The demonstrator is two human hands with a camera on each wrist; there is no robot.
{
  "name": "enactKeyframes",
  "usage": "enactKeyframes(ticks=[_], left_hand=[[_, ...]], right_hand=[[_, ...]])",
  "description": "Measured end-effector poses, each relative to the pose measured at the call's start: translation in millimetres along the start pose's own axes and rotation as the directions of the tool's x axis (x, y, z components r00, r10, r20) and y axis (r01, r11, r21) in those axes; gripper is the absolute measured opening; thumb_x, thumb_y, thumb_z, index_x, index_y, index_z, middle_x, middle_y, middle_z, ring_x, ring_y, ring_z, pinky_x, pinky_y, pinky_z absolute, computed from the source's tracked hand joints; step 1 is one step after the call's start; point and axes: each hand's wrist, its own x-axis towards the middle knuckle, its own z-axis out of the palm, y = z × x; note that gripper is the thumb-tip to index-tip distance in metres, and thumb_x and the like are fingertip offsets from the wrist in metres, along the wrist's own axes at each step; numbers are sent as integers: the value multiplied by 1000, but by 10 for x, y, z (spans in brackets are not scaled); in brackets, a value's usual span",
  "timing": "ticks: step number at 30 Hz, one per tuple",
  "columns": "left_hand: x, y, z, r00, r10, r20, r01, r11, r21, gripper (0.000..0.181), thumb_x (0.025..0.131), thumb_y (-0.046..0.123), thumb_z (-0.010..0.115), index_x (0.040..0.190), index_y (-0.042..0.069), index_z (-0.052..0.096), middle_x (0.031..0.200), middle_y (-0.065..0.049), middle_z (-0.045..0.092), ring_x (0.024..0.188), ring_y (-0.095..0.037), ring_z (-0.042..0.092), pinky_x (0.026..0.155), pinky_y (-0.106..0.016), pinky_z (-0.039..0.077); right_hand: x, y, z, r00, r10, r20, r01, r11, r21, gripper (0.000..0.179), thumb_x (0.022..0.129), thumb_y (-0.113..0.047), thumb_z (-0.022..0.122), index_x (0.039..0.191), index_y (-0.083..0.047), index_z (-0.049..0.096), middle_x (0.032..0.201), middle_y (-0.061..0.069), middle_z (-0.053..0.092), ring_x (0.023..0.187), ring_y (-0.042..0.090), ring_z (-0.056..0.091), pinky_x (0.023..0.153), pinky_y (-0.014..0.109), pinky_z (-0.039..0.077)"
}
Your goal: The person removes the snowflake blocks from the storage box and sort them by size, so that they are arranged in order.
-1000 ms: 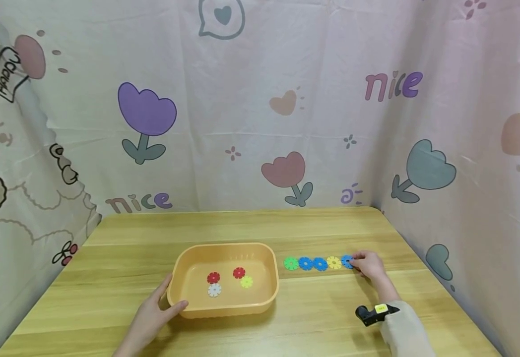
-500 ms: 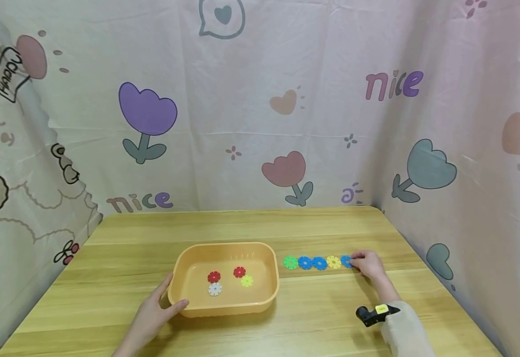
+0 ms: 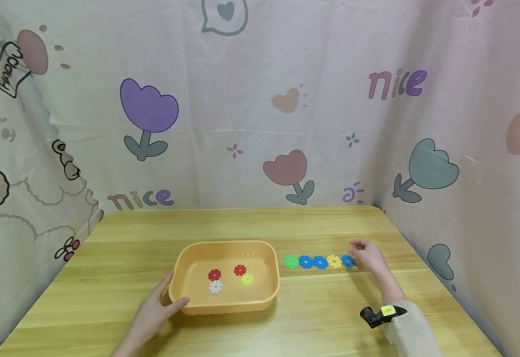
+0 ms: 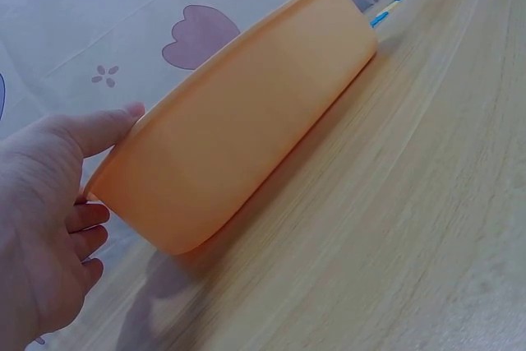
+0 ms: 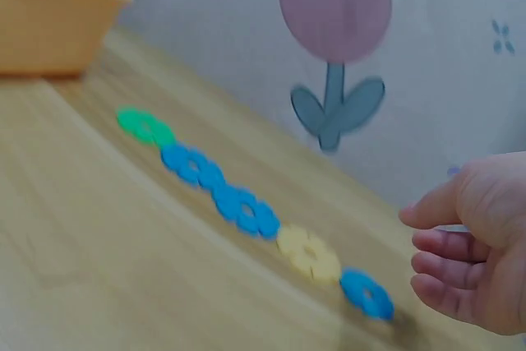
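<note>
My left hand (image 3: 152, 310) grips the left end of an orange plastic basin (image 3: 230, 308), thumb over the near rim and fingers round the outer side, as the left wrist view also shows. Inside lie two red discs (image 3: 214, 274), a white disc (image 3: 216, 286) and a yellow-green disc (image 3: 247, 279), all notched like snowflakes. Right of the basin runs a row of notched discs: green (image 3: 291, 261), two blue, yellow (image 3: 334, 261), then another blue disc (image 3: 348, 261). Just beyond this end disc my right hand (image 5: 485, 244) hovers with loosely bent fingers, holding nothing.
The wooden table (image 3: 242, 225) reaches back to a patterned curtain (image 3: 224, 99), which also hangs along both sides. A black wrist camera (image 3: 382, 316) is strapped over my right sleeve (image 3: 414, 329).
My right hand has let go of the end blue disc and lifted slightly up and away. That disc stays in the row. My left hand keeps its hold on the basin.
</note>
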Motion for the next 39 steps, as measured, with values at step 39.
enactKeyframes(ticks=[39], left_hand=[[-12, 37, -16, 1000, 14, -15, -14, 1000, -23, 89, 83, 37, 68, 147, 1, 19, 146, -29, 21, 130, -50, 20, 101, -65, 19]], right_hand=[[-207, -1677, 1714, 886, -265, 381, 212, 961, 177, 26, 85, -2, 65, 108, 9, 60, 85, 8, 63, 77, 21, 62, 65, 27, 54]])
